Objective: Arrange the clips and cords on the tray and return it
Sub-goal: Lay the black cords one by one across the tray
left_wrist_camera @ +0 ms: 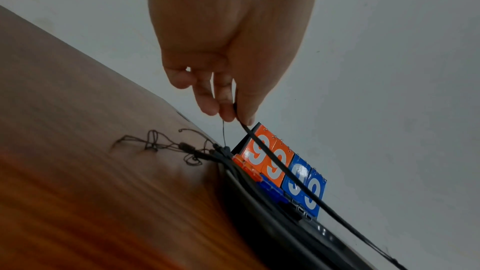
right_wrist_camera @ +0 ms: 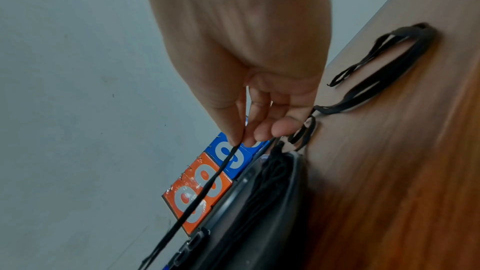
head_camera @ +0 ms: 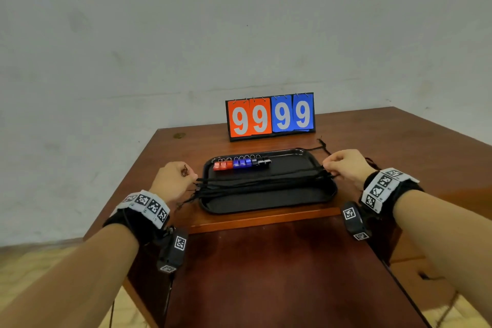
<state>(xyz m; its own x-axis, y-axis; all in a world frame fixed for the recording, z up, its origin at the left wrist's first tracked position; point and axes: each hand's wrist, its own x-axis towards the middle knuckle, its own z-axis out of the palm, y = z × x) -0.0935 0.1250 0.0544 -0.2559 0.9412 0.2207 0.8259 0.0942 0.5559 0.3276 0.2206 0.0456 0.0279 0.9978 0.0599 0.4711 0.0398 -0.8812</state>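
Observation:
A black tray [head_camera: 266,202] lies on the brown table. Along its far side stands a row of red, blue and black clips [head_camera: 241,163]. Several black cords [head_camera: 263,181] stretch across the tray from side to side. My left hand [head_camera: 173,180] pinches one cord [left_wrist_camera: 280,169] at the tray's left edge, thumb against fingertips [left_wrist_camera: 228,114]. My right hand [head_camera: 346,165] pinches the same cord [right_wrist_camera: 207,184] at the tray's right edge. The held cord runs taut a little above the others. Loose thin cord ends [left_wrist_camera: 161,145] trail on the table left of the tray.
A flip scoreboard [head_camera: 270,116] showing 99 99 stands behind the tray, near the wall. More black cord loops [right_wrist_camera: 384,65] lie on the table to the right of the tray. The table's [head_camera: 399,136] near edge runs just in front of the tray.

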